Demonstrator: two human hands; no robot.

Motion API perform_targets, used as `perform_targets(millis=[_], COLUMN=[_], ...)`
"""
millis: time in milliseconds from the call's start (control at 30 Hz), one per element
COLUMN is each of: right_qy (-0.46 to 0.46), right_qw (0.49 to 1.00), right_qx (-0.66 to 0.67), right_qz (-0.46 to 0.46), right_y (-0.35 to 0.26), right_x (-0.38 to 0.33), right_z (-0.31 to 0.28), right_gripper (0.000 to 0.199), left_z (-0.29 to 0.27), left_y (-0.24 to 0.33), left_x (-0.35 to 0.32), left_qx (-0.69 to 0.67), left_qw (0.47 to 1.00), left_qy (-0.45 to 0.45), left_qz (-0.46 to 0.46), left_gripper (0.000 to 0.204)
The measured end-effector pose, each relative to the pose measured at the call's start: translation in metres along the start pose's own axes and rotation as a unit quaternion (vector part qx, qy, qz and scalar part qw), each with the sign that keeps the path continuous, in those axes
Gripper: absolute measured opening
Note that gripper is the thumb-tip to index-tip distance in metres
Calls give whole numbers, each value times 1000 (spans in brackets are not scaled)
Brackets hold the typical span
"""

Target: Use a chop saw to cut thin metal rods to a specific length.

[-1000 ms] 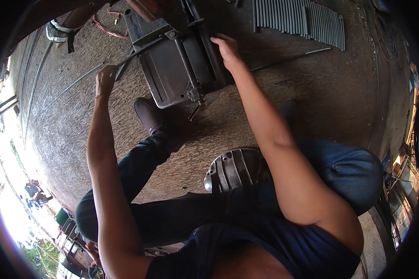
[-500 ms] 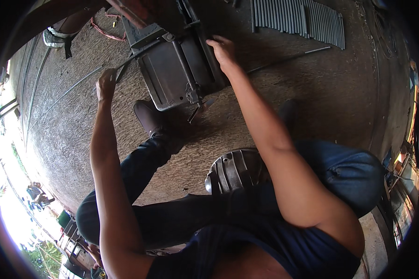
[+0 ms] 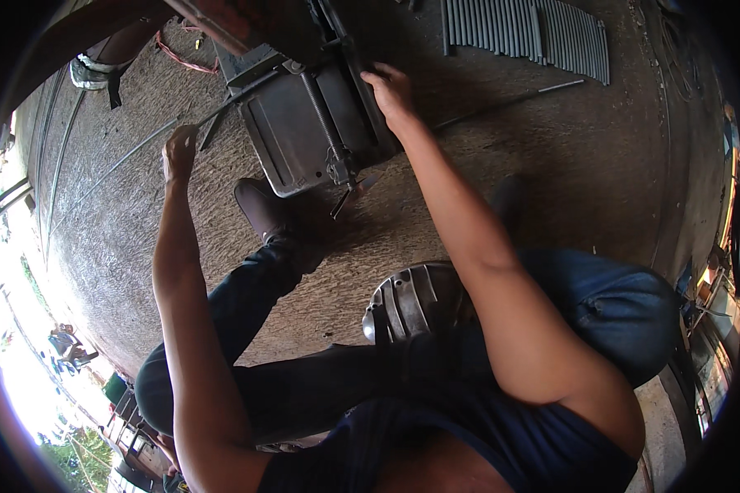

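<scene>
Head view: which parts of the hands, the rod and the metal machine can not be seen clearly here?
- Left hand: closed around the thin rod; its fingertips are hidden by the hand itself.
- Right hand: rests on the metal machine; what the fingers touch is in shadow.
- Metal machine: its top is cut off by the upper edge.
- Thin rod: its far end fades into the dark, bent rim at left.

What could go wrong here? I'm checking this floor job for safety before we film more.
The right hand rests at the edge of the metal machine, near its screw and handle, so fingers could get pinched. The left hand has its grip on a long thin rod, which might whip or slip. More rods nearby could trip someone.
</scene>
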State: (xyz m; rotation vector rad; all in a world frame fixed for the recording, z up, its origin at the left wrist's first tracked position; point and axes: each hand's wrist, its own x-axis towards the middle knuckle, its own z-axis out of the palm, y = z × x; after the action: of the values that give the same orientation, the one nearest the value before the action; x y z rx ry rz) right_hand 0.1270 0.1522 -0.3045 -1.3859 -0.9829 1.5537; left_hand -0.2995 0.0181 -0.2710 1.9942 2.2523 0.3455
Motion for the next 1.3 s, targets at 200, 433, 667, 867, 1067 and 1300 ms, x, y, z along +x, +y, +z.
perform_targets(millis=[200,433,667,867,1067,1300], right_qy=[7,75,129,104,42,41], right_qw=[1000,970,947,941,963,947], right_qx=[11,-191,-244,-240,-206,-272], right_qz=[-9,-133,-167,-217,-168,-164], right_y=[6,8,7,-23,-28,-22], right_x=[2,4,-6,-43,-64,-62], right_z=[1,13,16,26,39,37], right_gripper=[26,30,30,16,10,13], left_z=[-2,-2,-2,-1,-1,-2], left_y=[-1,0,0,-1,0,11], left_x=[-2,-2,-1,-2,-4,-4], left_qx=[8,-9,-5,-10,8,14], left_qw=[1000,1000,1000,1000,1000,1000], left_qy=[2,7,8,17,17,17], left_qz=[7,10,11,9,17,-8], left_gripper=[15,12,11,11,12,14])
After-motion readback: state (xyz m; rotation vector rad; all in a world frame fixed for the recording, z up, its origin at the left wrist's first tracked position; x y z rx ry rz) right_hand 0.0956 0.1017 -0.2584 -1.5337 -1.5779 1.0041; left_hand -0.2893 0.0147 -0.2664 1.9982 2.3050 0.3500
